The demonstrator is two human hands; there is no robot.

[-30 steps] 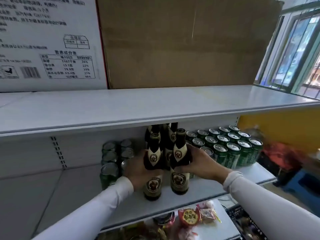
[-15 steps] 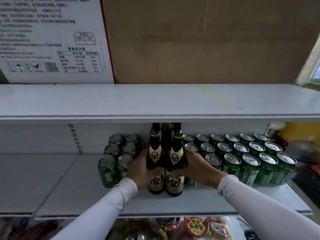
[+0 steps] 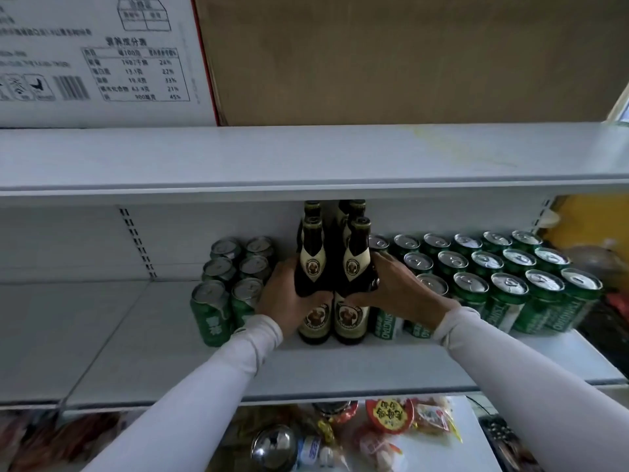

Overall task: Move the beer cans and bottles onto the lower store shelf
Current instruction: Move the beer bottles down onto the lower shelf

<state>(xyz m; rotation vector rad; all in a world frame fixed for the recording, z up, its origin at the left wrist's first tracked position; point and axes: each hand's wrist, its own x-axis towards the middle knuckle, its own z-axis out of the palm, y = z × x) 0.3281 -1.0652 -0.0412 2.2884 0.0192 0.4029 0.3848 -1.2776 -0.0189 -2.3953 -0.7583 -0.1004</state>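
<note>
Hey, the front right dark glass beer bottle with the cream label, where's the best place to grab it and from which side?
Grip the front right dark glass beer bottle round its wide body below the shoulder, coming from the open shelf front and right. It stands upright, hemmed by a bottle on its left and green cans on its right; its neck sits close under the upper shelf.

Both arms reach forward in white sleeves, converging toward the middle. The left hand (image 3: pixel 284 303) wraps its curled fingers round the left bottle (image 3: pixel 311 284). The right hand (image 3: pixel 396 289) grips the right bottle (image 3: pixel 354 287), thumb across the near side, fingers behind.
</note>
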